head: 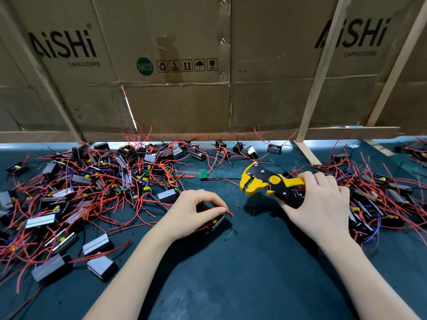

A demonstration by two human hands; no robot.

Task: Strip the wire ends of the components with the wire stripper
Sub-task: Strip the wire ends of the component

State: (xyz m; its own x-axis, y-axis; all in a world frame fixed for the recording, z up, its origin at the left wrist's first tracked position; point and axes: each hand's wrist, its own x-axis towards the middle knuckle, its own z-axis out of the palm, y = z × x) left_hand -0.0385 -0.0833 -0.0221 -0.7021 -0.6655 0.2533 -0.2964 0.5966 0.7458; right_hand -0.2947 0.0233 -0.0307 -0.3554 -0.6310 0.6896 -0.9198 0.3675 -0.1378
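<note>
Head view shows the left hand pinching a thin, floppy red wire of a small, light black boxed component on the dark bench, best held near its tip, while the right hand grips the rigid yellow-and-black wire stripper.

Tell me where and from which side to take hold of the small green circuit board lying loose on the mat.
Pinch the green circuit board by its two long edges, coming from above and the near side. It lies roughly flat on the dark mat with open mat in front, while the pile of components crowds its left and a black wire trails off to its right. Probably easiest for the left hand, once free.
</note>
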